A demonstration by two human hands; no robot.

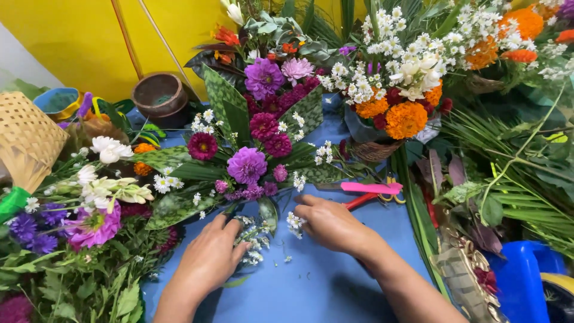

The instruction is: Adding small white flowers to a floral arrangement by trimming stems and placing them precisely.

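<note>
Smooth blue tabletop (323, 281): hands (209, 257) (332, 224) on frilly white sprigs (254, 239)

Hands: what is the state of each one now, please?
Left hand: closed on small white flowers.
Right hand: fingers pinch a white sprig.

Blue table top (335, 281) — matte, evenly lit, soft shadows only. Behind it a yellow backdrop (72, 42), crossed by two thin slanting poles (158, 45); a grey patch shows at far left. Brown clay bowl (159, 96) at the table's back edge, woven cane basket (27, 140) at left. Blue plastic container (526, 281) at lower right — light diffuse.
</note>
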